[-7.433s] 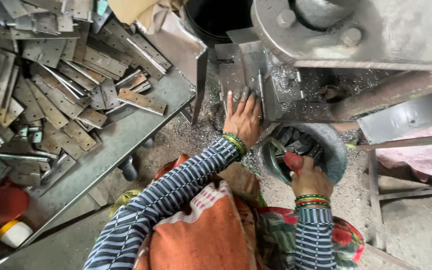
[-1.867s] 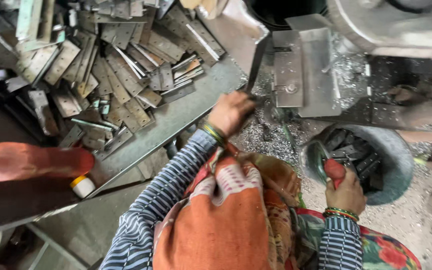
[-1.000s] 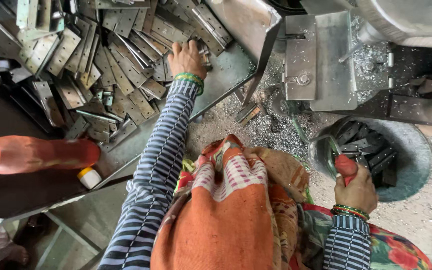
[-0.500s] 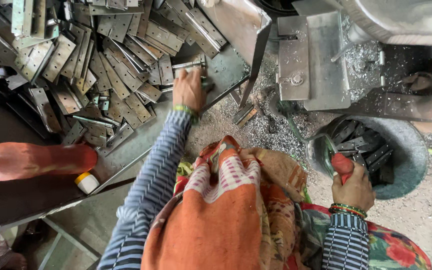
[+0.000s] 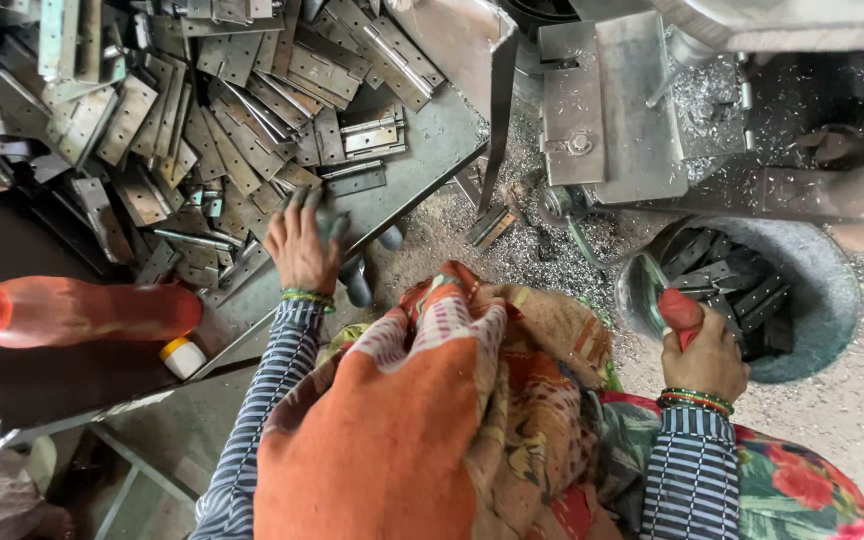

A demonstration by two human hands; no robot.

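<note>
Left hand (image 5: 302,248) lies spread on hinges (image 5: 252,110); right hand (image 5: 704,350) apparently grips 1 red handle (image 5: 679,308).

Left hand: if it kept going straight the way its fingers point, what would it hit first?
Probably the heap of flat metal hinges on the tray. The left hand points up the picture, fingertips at the pile's near edge; whether they touch it is unclear.

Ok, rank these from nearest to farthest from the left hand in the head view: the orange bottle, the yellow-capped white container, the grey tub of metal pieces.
Measured from the left hand:
1. Yellow-capped white container, below and to its left on the dark tray.
2. Orange bottle, lying on its side further left.
3. Grey tub, far across on the right, beside the right hand.
</note>
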